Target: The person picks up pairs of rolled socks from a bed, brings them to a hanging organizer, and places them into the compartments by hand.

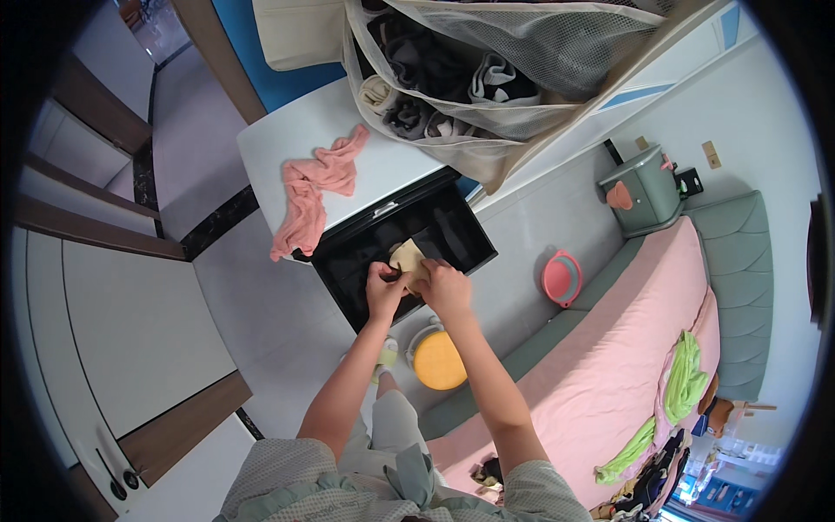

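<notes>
Both my hands are over an open black drawer (461,228) that juts out from a white cabinet. Between them is a small cream cloth (407,255), folded or bunched; its exact kind does not show. My left hand (387,289) pinches its left side, and a small dark bit shows by the fingers. On the other side my right hand (445,287) has its fingers closed on the same cloth. Part of the cloth is hidden by the fingers.
A crumpled pink cloth (315,187) lies on the white cabinet top (261,148). Above hangs a mesh organizer (565,65) with rolled socks (500,80). A yellow-topped stool (439,360), a pink basin (561,278) and a bed with pink bedding (600,348) stand nearby.
</notes>
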`<state>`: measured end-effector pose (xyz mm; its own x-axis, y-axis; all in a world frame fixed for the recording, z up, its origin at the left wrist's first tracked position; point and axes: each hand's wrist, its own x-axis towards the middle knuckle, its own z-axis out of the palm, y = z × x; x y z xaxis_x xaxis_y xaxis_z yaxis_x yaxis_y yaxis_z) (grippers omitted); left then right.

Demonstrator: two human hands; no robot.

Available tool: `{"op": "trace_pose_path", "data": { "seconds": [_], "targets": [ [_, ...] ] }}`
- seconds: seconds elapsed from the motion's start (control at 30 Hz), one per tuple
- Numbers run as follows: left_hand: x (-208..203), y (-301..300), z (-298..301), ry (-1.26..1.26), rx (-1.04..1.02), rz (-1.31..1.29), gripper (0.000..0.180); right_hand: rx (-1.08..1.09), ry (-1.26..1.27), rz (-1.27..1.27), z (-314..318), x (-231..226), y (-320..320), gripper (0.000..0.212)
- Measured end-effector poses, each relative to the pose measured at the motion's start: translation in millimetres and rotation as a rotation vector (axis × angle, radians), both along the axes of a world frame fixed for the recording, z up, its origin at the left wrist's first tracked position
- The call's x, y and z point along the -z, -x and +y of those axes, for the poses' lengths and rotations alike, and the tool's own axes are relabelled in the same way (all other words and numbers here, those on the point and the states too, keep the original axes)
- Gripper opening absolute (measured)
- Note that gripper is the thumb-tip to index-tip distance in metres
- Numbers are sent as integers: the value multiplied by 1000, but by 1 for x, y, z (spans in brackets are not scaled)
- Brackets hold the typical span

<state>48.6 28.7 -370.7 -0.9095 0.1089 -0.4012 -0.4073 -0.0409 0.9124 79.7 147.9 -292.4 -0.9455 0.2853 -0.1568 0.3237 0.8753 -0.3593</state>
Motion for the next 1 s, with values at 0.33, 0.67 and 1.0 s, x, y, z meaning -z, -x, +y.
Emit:
{"op": "trace_pose_path", "data": {
  "seconds": [0.33,0.67,1.0],
  "targets": [
    [-4,5,5,204,56,46,35,-35,-61,39,-7,21,2,28],
    [12,3,8,120,-96,178,30,-95,-32,105,-3,8,-12,23],
    [3,8,11,443,3,290,24,-57,-72,113,-4,19,-7,26]
  ]
}}
